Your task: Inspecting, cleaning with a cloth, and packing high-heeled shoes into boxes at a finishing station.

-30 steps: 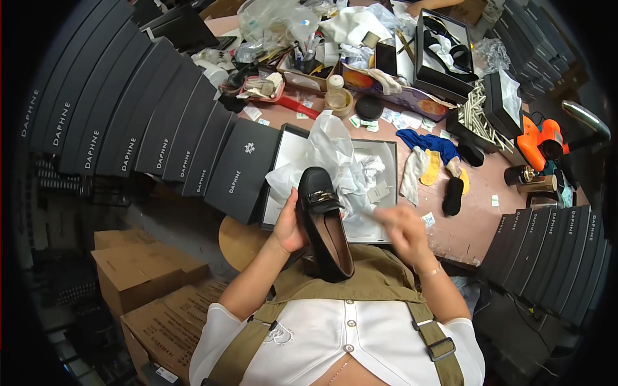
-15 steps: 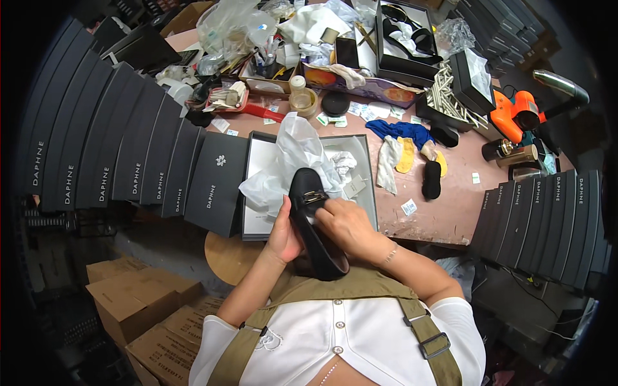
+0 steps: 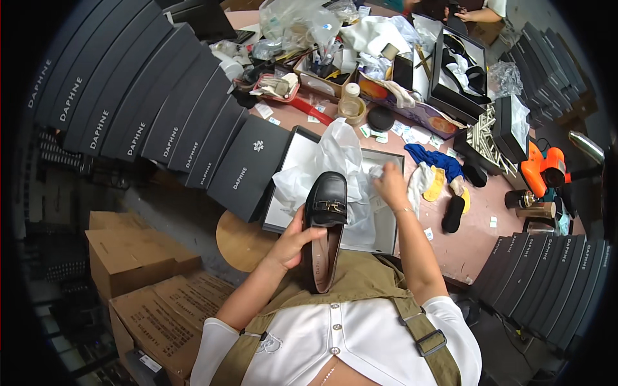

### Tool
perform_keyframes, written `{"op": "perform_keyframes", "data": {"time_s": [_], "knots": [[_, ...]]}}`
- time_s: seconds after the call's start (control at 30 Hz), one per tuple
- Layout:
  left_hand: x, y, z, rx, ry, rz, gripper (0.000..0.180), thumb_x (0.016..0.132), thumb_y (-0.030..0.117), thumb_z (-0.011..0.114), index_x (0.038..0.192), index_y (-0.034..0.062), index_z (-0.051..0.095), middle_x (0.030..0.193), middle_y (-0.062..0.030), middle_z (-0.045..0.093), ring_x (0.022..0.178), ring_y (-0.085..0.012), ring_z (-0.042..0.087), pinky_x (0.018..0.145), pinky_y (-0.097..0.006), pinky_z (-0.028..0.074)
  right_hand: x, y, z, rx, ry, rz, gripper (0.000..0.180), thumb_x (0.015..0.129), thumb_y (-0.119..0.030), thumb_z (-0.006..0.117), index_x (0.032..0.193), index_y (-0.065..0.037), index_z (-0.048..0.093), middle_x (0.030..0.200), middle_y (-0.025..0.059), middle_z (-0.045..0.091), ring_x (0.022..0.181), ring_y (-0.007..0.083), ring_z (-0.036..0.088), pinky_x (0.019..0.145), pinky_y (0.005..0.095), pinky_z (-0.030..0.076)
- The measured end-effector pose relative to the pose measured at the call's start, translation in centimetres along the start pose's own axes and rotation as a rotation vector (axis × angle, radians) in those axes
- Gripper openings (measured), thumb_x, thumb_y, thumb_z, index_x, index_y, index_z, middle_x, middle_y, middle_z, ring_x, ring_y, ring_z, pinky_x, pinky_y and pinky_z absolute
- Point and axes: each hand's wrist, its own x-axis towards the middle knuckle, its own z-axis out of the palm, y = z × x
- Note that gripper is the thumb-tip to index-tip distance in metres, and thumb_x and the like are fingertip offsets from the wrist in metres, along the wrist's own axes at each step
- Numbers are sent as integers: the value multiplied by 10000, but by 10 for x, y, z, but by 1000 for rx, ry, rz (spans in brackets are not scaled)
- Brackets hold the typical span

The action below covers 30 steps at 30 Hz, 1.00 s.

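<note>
My left hand [image 3: 295,243] is closed around the side of a black loafer [image 3: 329,193] with a metal bit on its strap. The shoe is held toe-away above my lap, its pale insole showing. Farther right, my right hand [image 3: 391,186] reaches over the open shoe box [image 3: 397,222], fingers curled on a crumpled wad of white tissue paper [image 3: 376,171]. Their tips are partly hidden. Loose white tissue paper [image 3: 338,151] spills up from the box behind the shoe.
Stacked dark shoe boxes flank me, left [image 3: 154,103] and right [image 3: 534,276]. A blue cloth [image 3: 434,161], black sponge [image 3: 453,214] and orange heat gun [image 3: 541,168] lie right on the table. Cardboard cartons [image 3: 138,248] stand lower left. Another person's hand [image 3: 479,14] shows at the far edge.
My right hand has left the loafer and moved away to the right, to the crumpled tissue. The loafer has turned to show its opening. The view has shifted.
</note>
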Motion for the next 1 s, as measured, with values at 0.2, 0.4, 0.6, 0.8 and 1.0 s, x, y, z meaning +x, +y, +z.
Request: {"op": "perform_keyframes", "data": {"time_s": [0.2,0.4,0.6,0.8,1.0], "knots": [[14,-20,-4,-228,187,-30,533,896,145,600,1358,97,339,1208,-96,523,1094,-216,550,898,-393,494,-95,-92,-148,719,-259,-330,330,800,-196,700,1065,-48,568,1024,130,610,855,261,625,715,334,498],[26,-28,19,-115,109,-22,554,897,136,604,1371,111,318,1209,-57,488,1109,-169,493,962,-315,413,-124,-136,-109,-69,-198,-500,474,680,-144,772,1098,-23,585,1064,159,578,903,331,594,753,396,506],[26,-29,19,-14,-69,62,767,845,65,708,1433,90,215,1278,-79,453,1176,-188,472,1008,-338,407,-139,-113,-156,465,-364,-351,573,711,-130,780,1224,-40,540,1096,200,607,1002,365,582,845,411,480],[26,-27,28,79,-128,47,897,849,42,702,1476,111,65,1359,-102,391,1260,-203,418,1046,-347,386,-145,-116,-127,193,-136,-368,399,709,-39,716,1099,-56,628,936,174,589,913,356,586,784,396,499],[23,-30,23,67,-161,58,944,833,48,723,1483,150,46,1365,-89,380,1274,-207,396,1053,-364,381,-137,-134,-106,302,-50,-318,335,731,-46,654,1064,-25,629,971,177,579,857,356,594,718,413,506]]}}
